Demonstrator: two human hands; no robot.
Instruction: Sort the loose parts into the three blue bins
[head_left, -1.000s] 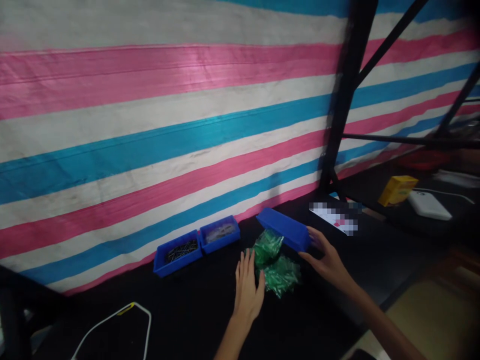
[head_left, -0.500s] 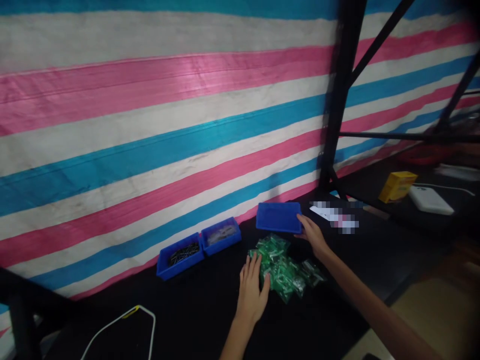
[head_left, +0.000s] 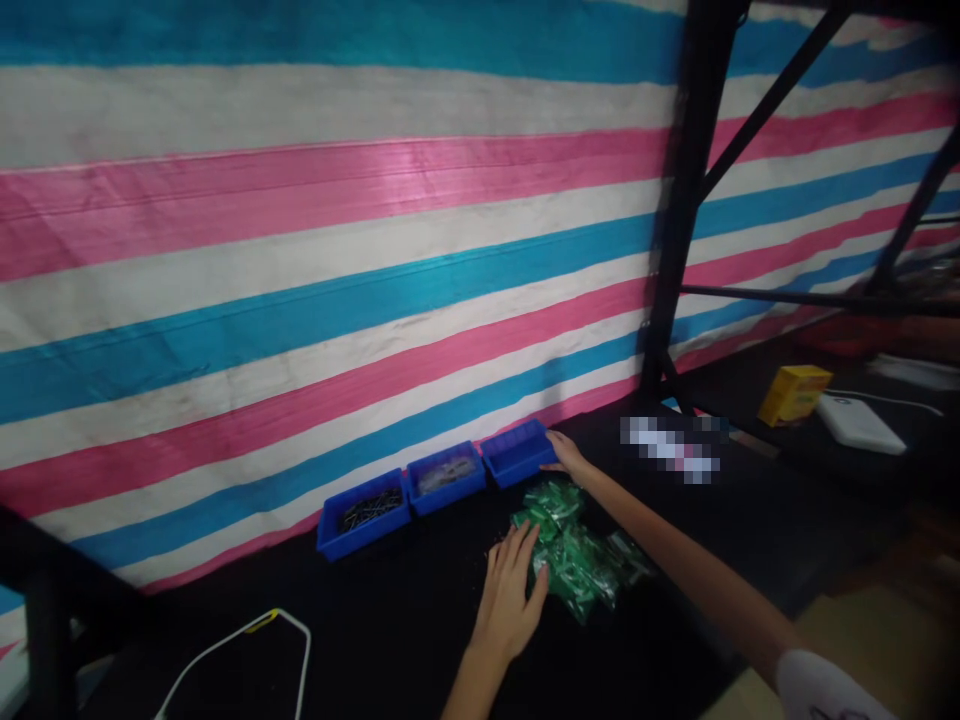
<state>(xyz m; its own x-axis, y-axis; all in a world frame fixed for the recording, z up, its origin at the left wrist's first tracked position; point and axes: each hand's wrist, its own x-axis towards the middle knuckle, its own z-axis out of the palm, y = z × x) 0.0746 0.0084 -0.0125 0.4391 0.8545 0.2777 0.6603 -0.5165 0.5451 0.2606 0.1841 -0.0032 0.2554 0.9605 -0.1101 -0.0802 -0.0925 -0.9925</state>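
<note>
My right hand (head_left: pixel 568 457) grips the right end of an empty blue plastic bin (head_left: pixel 519 455), which sits at the right end of a row against the striped sheet. To its left stand a blue bin with pale grey pieces (head_left: pixel 448 476) and a blue bin with dark, screw-like metal pieces (head_left: pixel 367 512). My left hand (head_left: pixel 511 588) lies palm down with fingers apart, at the left edge of a pile of small clear bags with green contents (head_left: pixel 576 555). Its fingertips touch or nearly touch the bags.
A striped sheet (head_left: pixel 337 300) hangs behind the black table (head_left: pixel 390 630). A black metal post (head_left: pixel 667 230) rises at the back right. Farther right are a yellow box (head_left: pixel 793 395) and a white device with a cable (head_left: pixel 859 424). A white wire loop (head_left: pixel 306 655) lies front left.
My right hand has moved the empty blue bin left and down, from a tilted position into line beside the other bins. My left hand has stayed by the green bags.
</note>
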